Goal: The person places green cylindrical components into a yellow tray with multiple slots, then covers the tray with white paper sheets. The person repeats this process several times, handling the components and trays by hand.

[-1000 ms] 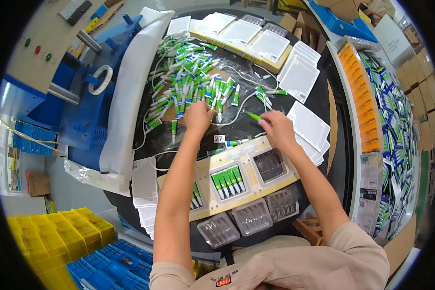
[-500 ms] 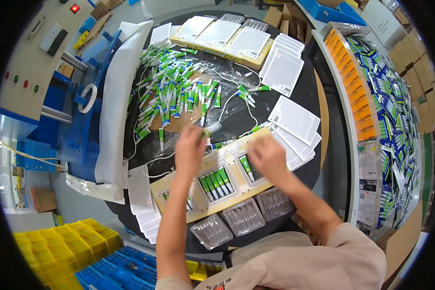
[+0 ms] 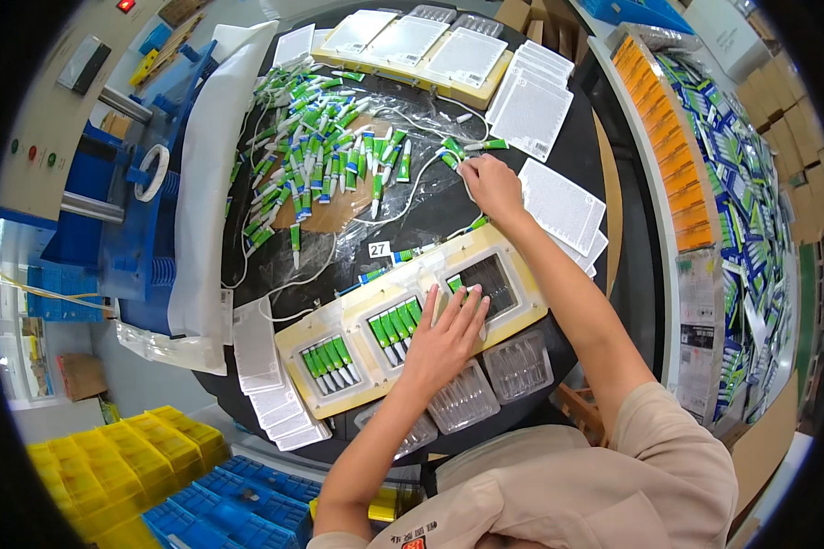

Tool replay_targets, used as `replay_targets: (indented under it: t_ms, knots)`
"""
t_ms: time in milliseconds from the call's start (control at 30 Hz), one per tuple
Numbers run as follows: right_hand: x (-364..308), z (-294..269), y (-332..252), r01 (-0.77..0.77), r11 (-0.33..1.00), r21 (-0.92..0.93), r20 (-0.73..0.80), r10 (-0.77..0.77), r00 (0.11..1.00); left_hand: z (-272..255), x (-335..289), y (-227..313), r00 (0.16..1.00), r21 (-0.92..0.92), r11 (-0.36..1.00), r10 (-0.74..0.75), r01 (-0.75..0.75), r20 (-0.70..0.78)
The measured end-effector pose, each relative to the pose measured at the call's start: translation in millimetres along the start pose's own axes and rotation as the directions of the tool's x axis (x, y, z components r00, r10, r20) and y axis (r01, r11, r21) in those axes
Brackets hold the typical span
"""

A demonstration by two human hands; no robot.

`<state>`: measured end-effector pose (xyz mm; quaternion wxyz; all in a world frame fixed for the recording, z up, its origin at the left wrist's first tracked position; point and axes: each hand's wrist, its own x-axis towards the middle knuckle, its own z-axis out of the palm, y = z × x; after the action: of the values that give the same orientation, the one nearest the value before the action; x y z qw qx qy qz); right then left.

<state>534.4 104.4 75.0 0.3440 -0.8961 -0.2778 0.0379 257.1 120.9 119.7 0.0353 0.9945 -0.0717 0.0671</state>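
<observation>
A cream-coloured tray fixture (image 3: pixel 403 297) with three windows lies in front of me. Small green-and-white tubes (image 3: pixel 331 364) stand in a row in its left window, and more tubes (image 3: pixel 394 328) fill the middle one. The right window holds a tube or two at its left side; the rest shows clear ribbed plastic (image 3: pixel 493 284). My left hand (image 3: pixel 444 339) rests open, fingers spread, over the bar between the middle and right windows, partly covering the tubes there. Farther off, my right hand (image 3: pixel 493 188) pinches at a tube in a small group (image 3: pixel 452 149); its fingers partly hide it.
A heap of loose tubes (image 3: pixel 311 146) covers the far left of the black table. White cards (image 3: pixel 558 201) lie at right and left, clear blister trays (image 3: pixel 519 366) along the near edge. A second fixture (image 3: pixel 412 69) sits at the back. White cords (image 3: pixel 412 197) cross the table.
My left hand has come down and right onto the fixture. My right hand has left the right window and reached away to the small group of tubes. The view has shifted slightly.
</observation>
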Motion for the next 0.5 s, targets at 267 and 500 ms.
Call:
replay_targets:
  t_ms: [267,500]
  knots:
    - [10.6,10.2,6.9,0.151,0.982,-0.115,0.012,-0.150,0.989,12.0,6.5,17.1,0.985,-0.078,0.989,-0.119,0.129,0.123]
    - [16.1,1.5,0.8,0.141,0.907,-0.396,0.031,-0.140,0.990,10.8,2.5,27.4,0.965,-0.085,0.972,-0.204,0.220,0.164]
